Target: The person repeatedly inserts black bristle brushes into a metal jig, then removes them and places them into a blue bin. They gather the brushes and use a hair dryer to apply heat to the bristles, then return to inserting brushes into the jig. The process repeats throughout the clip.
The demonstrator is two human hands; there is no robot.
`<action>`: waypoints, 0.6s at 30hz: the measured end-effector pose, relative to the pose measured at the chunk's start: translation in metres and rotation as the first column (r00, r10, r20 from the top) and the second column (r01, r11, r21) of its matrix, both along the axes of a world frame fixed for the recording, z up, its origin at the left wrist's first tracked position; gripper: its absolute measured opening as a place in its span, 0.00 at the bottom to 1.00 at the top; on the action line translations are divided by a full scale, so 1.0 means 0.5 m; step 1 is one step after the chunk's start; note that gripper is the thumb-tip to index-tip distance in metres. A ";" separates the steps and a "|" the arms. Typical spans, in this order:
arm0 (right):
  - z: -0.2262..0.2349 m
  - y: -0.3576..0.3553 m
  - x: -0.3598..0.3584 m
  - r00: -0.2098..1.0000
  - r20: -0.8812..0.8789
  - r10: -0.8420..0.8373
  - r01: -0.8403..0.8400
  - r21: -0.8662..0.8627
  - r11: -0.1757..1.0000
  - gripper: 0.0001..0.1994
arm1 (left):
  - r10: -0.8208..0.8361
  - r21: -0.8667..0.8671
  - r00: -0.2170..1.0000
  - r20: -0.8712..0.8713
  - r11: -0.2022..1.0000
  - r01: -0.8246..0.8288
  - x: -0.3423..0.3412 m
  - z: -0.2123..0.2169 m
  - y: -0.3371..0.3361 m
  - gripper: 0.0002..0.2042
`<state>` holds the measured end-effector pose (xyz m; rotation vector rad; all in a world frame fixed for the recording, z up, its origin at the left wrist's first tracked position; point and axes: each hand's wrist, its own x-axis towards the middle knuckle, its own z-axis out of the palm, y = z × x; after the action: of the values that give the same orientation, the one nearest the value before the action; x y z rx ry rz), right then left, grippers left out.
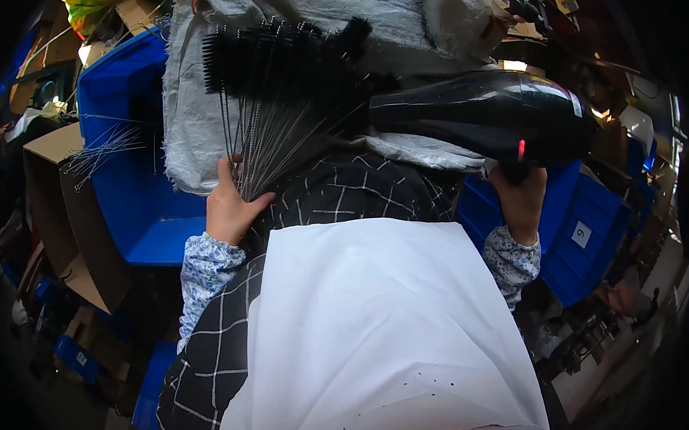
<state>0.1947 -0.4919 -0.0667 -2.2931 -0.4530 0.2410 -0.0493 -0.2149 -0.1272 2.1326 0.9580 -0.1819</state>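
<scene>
left hand (pixel 227 208) fingers pinch black wire brushes (pixel 277 72); right hand (pixel 522 199) grips black hair dryer (pixel 486 116) above white-labelled blue crate (pixel 584 239).

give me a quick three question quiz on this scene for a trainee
1. True or false: the left hand grips a fanned bunch of wire-stemmed black brushes.
2. What does the right hand hold?
A. a black hair dryer
B. a blue bin
C. a cardboard box
3. Fill in: the dryer has its nozzle pointed at the ____ of the brushes.

Key: 1 true; 2 A; 3 bristles
</scene>
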 end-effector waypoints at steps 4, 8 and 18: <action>0.003 -0.037 -0.021 0.996 -0.016 -0.086 0.085 -0.074 0.994 0.12 | 0.080 -0.274 0.994 0.081 0.960 -0.054 0.009 0.001 0.035 0.35; -0.044 -0.085 -0.030 0.985 -0.123 -0.121 0.121 -0.011 0.993 0.10 | 0.272 -0.631 0.962 0.034 0.752 -0.190 -0.012 -0.016 0.085 0.37; -0.043 -0.105 -0.058 0.953 -0.141 -0.270 0.263 -0.067 0.962 0.12 | 0.147 -0.657 0.969 -0.201 0.713 -0.244 -0.020 0.008 0.045 0.32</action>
<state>0.1657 -0.5443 -0.0883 -2.3312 -0.0593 0.2867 -0.0592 -0.1923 -0.1233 1.3379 0.9932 -0.4965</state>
